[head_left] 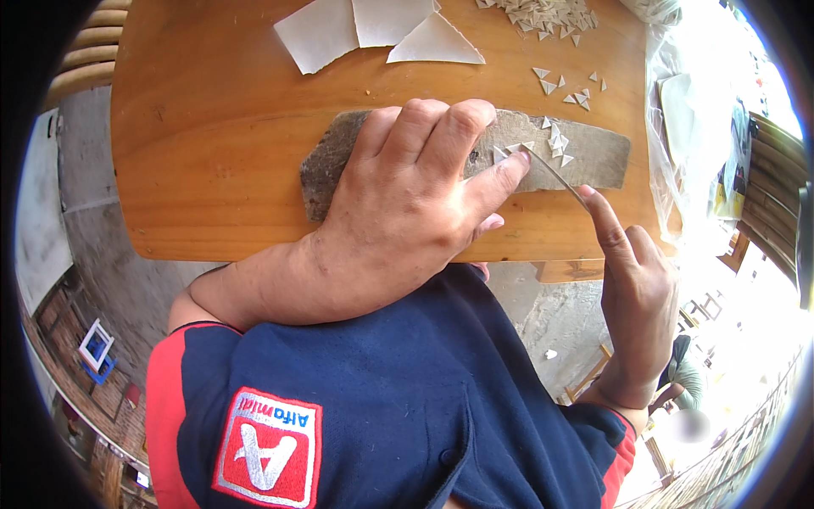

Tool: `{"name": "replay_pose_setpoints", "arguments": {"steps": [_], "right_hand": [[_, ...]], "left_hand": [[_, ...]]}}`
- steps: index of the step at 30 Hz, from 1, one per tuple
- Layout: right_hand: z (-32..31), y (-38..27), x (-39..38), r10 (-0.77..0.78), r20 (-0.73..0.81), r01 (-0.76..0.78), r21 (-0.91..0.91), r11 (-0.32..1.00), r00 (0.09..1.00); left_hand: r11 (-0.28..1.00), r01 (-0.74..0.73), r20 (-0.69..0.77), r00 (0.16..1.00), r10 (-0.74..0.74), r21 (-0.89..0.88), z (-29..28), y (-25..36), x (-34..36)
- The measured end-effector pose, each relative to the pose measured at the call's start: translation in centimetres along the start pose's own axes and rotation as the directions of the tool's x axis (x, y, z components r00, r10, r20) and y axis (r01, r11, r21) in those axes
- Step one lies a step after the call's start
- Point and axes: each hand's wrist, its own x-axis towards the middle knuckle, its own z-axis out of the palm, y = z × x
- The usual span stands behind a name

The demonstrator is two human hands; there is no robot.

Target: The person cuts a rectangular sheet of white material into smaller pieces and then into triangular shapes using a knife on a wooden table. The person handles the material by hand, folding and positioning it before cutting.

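A worn grey wooden board [593,153] lies along the near edge of the table. Across its left part rests my left hand [407,178], fingers bent down over it. Its index fingertip presses on a small white piece [500,154], and the other fingertips are hidden. My right hand [640,276] is closed on a thin-bladed knife [555,172], with the index finger laid along the blade and the handle hidden. The blade's tip meets the board right by my left index fingertip. Several small white triangles [557,140] lie on the board just beyond the blade.
More loose triangles [581,97] are scattered on the wooden table [212,170], below a heap of them [551,13] at the far right. Thin white sheets [318,34] lie at the far side. Clear plastic [666,153] hangs along the right edge. Another person [688,373] is at lower right.
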Motion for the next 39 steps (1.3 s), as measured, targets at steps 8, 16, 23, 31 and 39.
{"name": "replay_pose_setpoints", "arguments": {"steps": [8, 16, 23, 31, 39], "right_hand": [[-1.7, -0.9, 0.3, 0.011, 0.092, -0.004, -0.074, 0.997, 0.996], [0.3, 0.6, -0.6, 0.106, 0.063, -0.119, 0.261, 0.958, 0.992], [1.5, -0.3, -1.5, 0.108, -0.075, -0.078, 0.328, 0.941, 0.991], [1.4, -0.8, -1.3, 0.215, 0.008, -0.208, 0.305, 0.929, 0.976], [2.0, -3.6, -1.7, 0.281, 0.007, -0.256, 0.437, 0.862, 0.96]], "left_hand": [[1.0, -0.013, -0.023, 1.0, 0.013, -0.004, -0.1, -0.1, 0.1], [0.998, -0.028, -0.048, 0.998, 0.026, -0.05, 0.6, -0.3, -0.1], [0.997, -0.001, -0.038, 0.999, -0.002, -0.073, -0.4, -0.5, -0.3], [0.997, -0.034, -0.04, 0.999, 0.031, -0.066, -0.5, -0.7, -0.3], [0.997, -0.054, 0.002, 0.999, 0.054, -0.059, -0.9, -0.6, -0.4]]}}
